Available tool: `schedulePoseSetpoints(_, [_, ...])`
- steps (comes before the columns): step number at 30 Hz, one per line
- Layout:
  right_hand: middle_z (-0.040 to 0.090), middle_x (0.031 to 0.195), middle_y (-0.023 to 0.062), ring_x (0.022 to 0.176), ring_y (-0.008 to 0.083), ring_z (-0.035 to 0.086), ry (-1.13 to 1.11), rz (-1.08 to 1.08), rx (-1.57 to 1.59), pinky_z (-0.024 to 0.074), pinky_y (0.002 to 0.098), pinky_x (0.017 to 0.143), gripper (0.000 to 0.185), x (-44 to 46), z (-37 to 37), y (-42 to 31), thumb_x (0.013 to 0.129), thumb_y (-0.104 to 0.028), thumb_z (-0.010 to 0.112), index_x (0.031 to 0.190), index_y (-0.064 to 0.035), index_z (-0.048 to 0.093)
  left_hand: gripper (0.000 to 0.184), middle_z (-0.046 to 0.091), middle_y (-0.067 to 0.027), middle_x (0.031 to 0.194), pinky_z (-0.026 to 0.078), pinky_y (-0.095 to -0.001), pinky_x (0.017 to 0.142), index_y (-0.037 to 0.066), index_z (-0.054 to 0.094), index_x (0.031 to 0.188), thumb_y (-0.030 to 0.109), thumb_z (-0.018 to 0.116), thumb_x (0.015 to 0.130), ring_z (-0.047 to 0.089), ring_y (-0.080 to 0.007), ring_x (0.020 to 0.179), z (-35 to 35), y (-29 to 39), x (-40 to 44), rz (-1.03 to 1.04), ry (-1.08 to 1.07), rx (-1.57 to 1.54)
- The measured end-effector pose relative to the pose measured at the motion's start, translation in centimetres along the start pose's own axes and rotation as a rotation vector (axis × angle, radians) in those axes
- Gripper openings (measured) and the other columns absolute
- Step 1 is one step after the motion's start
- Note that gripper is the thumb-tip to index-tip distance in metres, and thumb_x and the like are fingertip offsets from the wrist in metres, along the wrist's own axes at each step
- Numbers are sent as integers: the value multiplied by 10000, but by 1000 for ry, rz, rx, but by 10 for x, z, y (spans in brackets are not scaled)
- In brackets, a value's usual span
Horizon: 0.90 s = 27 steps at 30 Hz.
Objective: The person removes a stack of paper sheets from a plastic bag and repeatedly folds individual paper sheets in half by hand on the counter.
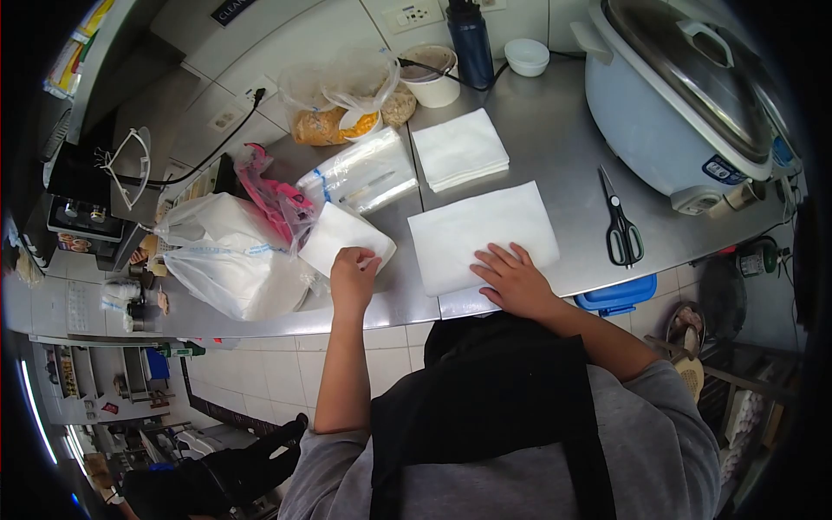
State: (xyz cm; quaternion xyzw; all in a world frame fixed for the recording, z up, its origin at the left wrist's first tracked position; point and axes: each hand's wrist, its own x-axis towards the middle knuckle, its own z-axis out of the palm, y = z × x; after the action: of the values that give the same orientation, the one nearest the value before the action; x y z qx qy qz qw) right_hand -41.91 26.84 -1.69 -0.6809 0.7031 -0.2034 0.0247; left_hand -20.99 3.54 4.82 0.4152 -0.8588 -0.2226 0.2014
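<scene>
A small stack of white napkins (340, 232) lies at the counter's left part, half beside a white plastic bag. My left hand (354, 273) is over its near right corner, fingers bent and closed at the edge of the napkins. My right hand (513, 279) lies flat with fingers spread on a larger white folded sheet (477, 230), paper or cloth, I cannot tell which. Behind that sheet sits a neat square stack of white folded sheets (459, 149). A pack of clear plastic bags (362, 173) lies behind the napkins.
Black-handled scissors (620, 227) lie to the right, before a large lidded cooker (680, 104). At the back are bagged food (319, 126), a white tub (431, 78), a dark bottle (470, 45) and a white bowl (527, 57). A white plastic bag (234, 277) bulges on the left.
</scene>
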Motion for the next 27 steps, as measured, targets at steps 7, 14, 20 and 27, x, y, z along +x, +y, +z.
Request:
schedulePoseSetpoints(7, [493,1398,69,1355,249,404,-4,-9,-6,266,502,1114,460,0,-1,0,885,-325,647,1300,-149,552,121,657,-143,912,518,-357,755,18,698,867,113,736,803,659,-257,830,2,-7,2,1,6,14])
schedulePoseSetpoints(14, [494,1395,67,1355,249,402,-2,3,12,276,495,1114,423,0,-1,-1,908,-320,618,1289,-148,555,117,659,-144,909,513,-351,750,6,702,851,113,727,812,665,-259,811,1,-8,5,-15,-23,-17])
schedulePoseSetpoints(20, [494,1393,63,1358,246,393,-7,14,19,281,496,1114,418,-1,-3,-2,909,-314,617,1288,-147,554,147,658,-132,929,523,-353,742,13,704,863,139,747,799,661,-257,805,2,1,5,-23,-34,55])
schedulePoseSetpoints(27, [500,1385,61,1355,244,397,16,-1,8,286,497,1112,428,-1,-2,-2,899,-310,632,1285,-143,554,118,655,-97,942,523,-365,723,69,713,856,151,753,781,649,-247,802,4,2,4,-20,-5,54])
